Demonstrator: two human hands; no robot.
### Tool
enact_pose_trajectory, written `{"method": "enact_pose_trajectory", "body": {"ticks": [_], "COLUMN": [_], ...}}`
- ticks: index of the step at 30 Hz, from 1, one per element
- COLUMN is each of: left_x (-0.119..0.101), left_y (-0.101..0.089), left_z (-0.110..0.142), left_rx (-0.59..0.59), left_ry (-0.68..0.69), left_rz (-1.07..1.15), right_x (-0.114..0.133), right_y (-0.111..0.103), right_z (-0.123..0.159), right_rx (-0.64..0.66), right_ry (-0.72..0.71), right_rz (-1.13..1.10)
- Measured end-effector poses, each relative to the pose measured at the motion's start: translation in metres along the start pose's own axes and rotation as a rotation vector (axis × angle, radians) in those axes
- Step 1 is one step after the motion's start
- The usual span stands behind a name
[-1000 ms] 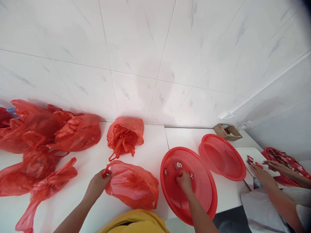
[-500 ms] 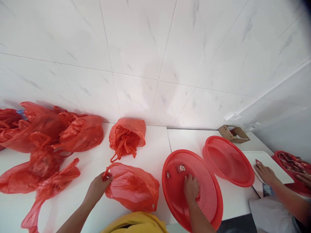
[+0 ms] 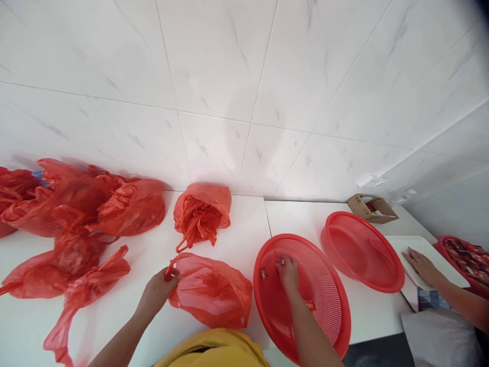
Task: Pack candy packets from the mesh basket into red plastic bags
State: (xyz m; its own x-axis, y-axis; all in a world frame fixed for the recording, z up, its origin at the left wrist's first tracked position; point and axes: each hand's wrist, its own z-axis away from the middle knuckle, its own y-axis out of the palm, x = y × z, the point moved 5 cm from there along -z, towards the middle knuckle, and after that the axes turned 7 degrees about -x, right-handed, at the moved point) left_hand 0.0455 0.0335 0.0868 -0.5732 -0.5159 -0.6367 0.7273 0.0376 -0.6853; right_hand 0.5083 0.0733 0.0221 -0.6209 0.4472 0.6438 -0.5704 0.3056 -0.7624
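Note:
My left hand [image 3: 159, 288] pinches the edge of a red plastic bag [image 3: 212, 290] lying on the white table. The bag's mouth gapes, and a small pale item shows faintly at its right end. My right hand [image 3: 288, 275] reaches into a round red plastic colander [image 3: 260, 316], its fingers closed around a small wrapped packet [image 3: 281, 262]. Another small packet [image 3: 263, 273] lies by the colander's left wall. A further red packet [image 3: 309, 305] is partly hidden behind my right forearm.
Several filled red bags [image 3: 130, 209] crowd the left, and a bunched red bag [image 3: 202, 211] sits by the wall. At right are a second red basket [image 3: 361, 252], a cardboard box [image 3: 372, 209], and a co-worker's hand [image 3: 422, 265] on a white scale or board [image 3: 428, 250] beside a packet-filled basket [image 3: 464, 257].
My right hand has moved up and left inside the colander and closed on the upper packet. The packet under the co-worker's hand no longer shows. My left hand keeps its grip.

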Motion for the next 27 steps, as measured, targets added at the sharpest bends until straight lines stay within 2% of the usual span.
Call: {"method": "enact_pose_trajectory", "body": {"ticks": [6, 12, 14, 17, 20, 24, 27], "left_x": [0.001, -0.002, -0.003, -0.003, -0.001, 0.002, 0.004], "left_y": [0.003, 0.003, 0.003, 0.004, 0.003, 0.003, 0.004], "left_z": [0.000, 0.002, 0.003, 0.005, 0.005, 0.005, 0.004], "left_rx": [0.022, 0.026, 0.030, 0.049, 0.052, 0.049, 0.038], "left_ry": [0.017, 0.027, 0.030, 0.027, 0.025, 0.039, 0.042], "left_rz": [-0.004, 0.007, -0.013, -0.025, -0.002, 0.020, 0.040], "right_x": [0.016, 0.039, 0.040, 0.033, 0.019, -0.013, -0.039], "right_y": [0.003, 0.022, 0.027, 0.025, 0.006, -0.040, -0.069], "right_z": [0.014, 0.058, 0.066, 0.061, 0.047, 0.033, 0.034], "right_rx": [0.022, 0.137, 0.151, 0.127, 0.086, 0.057, 0.062], "right_ry": [-0.044, -0.176, -0.186, -0.131, -0.053, 0.043, 0.104], "right_rz": [-0.044, -0.101, -0.081, -0.026, 0.055, 0.201, 0.285]}}
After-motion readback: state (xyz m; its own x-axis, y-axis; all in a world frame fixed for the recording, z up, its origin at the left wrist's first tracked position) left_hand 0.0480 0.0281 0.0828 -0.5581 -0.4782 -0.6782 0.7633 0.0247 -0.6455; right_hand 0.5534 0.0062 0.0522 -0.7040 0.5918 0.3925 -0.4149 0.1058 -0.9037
